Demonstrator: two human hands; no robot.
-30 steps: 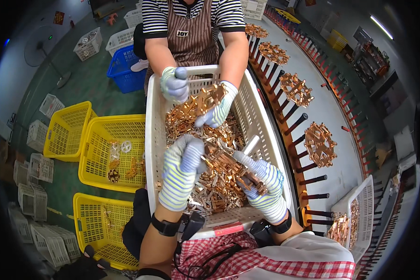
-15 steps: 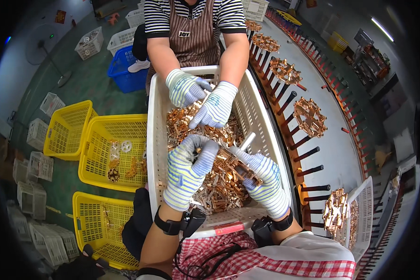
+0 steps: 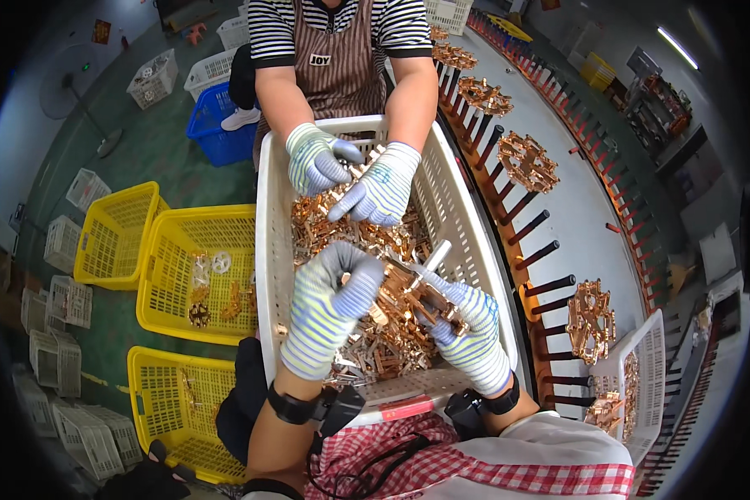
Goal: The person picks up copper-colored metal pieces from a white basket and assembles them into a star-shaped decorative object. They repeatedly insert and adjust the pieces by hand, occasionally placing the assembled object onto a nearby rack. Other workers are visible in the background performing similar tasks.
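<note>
Head view, starting at the fingers: the right hand (image 3: 468, 329), in a striped knit glove, has its fingers curled shut around a cluster of copper-coloured metal parts (image 3: 408, 293), with a pale rod-like piece sticking up out of the cluster toward the upper right. The left hand (image 3: 332, 304), gloved the same way, is bent over the same cluster from the left, its fingertips (image 3: 367, 268) pressing down on the top of the parts, so both hands grip the one bunch between them.

That bunch is held just above a loose heap of copper parts (image 3: 375, 350) filling a white slotted crate (image 3: 462, 218), which sits between the person and a co-worker opposite. The co-worker's two gloved hands (image 3: 354, 175) reach into the far end of the crate, fingers on parts there, well apart from the person's own hands.

Left of the crate stand yellow baskets (image 3: 179, 267); the nearest one holds a few small copper and white pieces. Beyond them a blue basket (image 3: 212, 125) sits on the green floor. Right of the crate runs a long pale bench with a row of dark pegs (image 3: 550, 287), some carrying copper parts arranged in round bunches (image 3: 590, 310).
</note>
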